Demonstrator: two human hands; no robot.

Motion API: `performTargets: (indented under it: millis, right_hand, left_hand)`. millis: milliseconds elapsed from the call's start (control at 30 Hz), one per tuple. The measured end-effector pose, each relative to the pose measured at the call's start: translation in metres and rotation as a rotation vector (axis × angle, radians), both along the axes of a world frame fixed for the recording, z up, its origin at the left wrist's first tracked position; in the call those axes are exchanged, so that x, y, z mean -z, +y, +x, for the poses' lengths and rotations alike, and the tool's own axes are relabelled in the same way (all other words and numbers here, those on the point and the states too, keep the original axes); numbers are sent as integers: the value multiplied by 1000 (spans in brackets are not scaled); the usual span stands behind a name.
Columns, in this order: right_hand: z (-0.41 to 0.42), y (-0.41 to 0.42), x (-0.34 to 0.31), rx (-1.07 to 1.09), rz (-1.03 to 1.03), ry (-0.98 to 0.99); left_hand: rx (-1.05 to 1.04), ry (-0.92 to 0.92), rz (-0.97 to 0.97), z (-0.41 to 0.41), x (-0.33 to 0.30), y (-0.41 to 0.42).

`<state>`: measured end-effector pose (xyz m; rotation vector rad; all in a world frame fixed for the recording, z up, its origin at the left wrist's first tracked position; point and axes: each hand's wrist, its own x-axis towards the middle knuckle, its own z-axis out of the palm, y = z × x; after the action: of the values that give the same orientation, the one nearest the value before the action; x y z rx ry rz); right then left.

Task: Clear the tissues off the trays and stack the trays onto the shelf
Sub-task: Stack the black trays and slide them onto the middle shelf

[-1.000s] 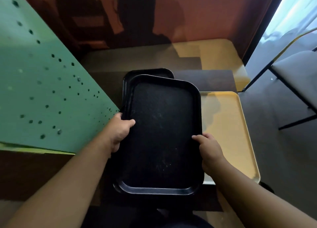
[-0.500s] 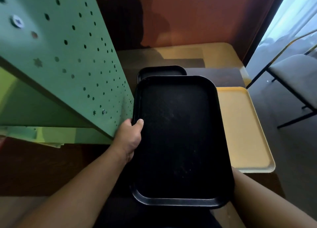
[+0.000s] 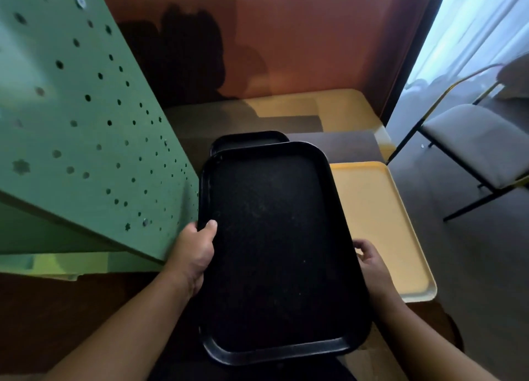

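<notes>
Both hands, left hand (image 3: 194, 254) and right hand (image 3: 369, 261), are gripping the tissue-free black tray (image 3: 274, 251) above a second black tray (image 3: 249, 140), while the yellow tray (image 3: 372, 223) is lying on the counter (image 3: 343, 148), none shelved yet.

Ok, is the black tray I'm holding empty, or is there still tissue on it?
Empty. The black tray, held by the left hand and right hand, shows only bare dark surface with faint specks, no tissue.

R hand (image 3: 369, 261) back in view at black tray (image 3: 274, 251) edge.
</notes>
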<state>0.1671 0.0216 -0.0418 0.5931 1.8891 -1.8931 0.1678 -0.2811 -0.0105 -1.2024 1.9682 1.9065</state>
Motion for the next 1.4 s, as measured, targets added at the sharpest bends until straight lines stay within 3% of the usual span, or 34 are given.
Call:
performTargets:
  millis: [367,533,667,833,1000,1233,1333,1400]
  right_hand:
    - [-34,59,-25,45,-25,84]
    - [-46,79,-32,100,-180,74]
    - [-60,91,-37,120,-255,45]
    - [-72,98,-39,-64,-228,0]
    - [-88,107,-29,-75,-177,-138]
    - [-107,96,-6,25,-59,-189]
    - [-117,90,1,39,-45,-240]
    - [-125,86,4,55,-42,-260]
  left_hand:
    - [59,64,-178,-35,-22,54]
    - [58,113,-331,-48,-25,74]
    - [27,160,-315,-62,-25,91]
    - [-12,173,-305,-80,-14,112]
    - [-16,142,-289,-86,-12,130]
    - [-17,109,23,-98,-5,116]
    - [-10,-49,-367,-105,16,91]
    - [57,-280,-557,-105,36,69]
